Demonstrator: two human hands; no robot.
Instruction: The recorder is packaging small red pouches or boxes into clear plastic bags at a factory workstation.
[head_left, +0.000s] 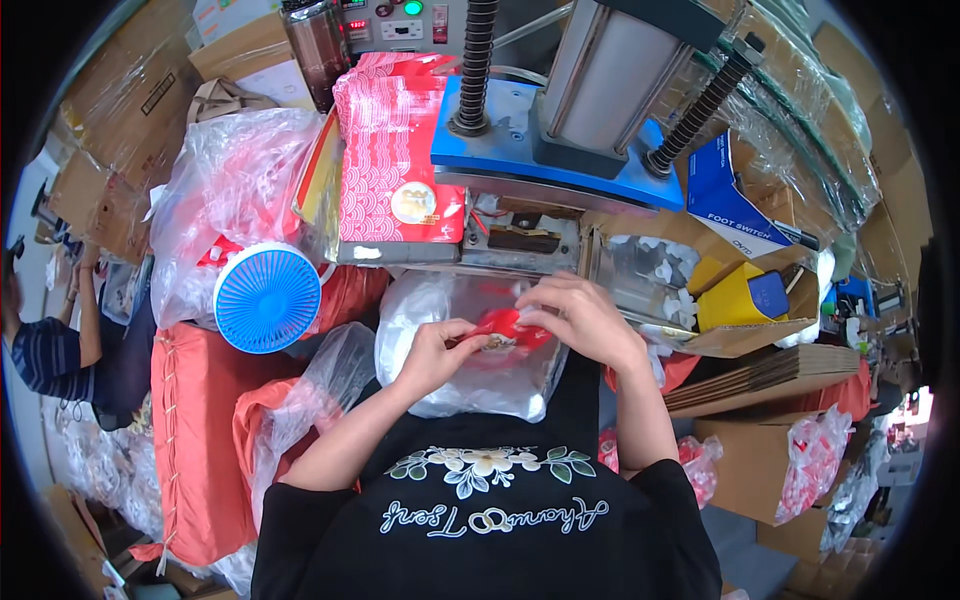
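Observation:
Between my hands is a small red packet [510,326] with a light printed patch, its exact kind hard to make out. My left hand [437,358] pinches its left edge between thumb and fingers. At the opposite side, my right hand [580,318] has its thumb and fingertips closed on the packet's upper right part. Beneath both hands lies a clear plastic bag [455,392] in front of my body, its contents hard to tell. Just beyond stands a press with a blue plate [512,110] and a metal bed [520,240].
A blue fan [267,298] stands to the left, by a clear bag of red items [225,170]. Red patterned packaging [390,150] lies beside the press. At right are a cardboard box [760,340], a yellow holder [735,300] and stacked cardboard [765,380]. Another person [60,350] works far left.

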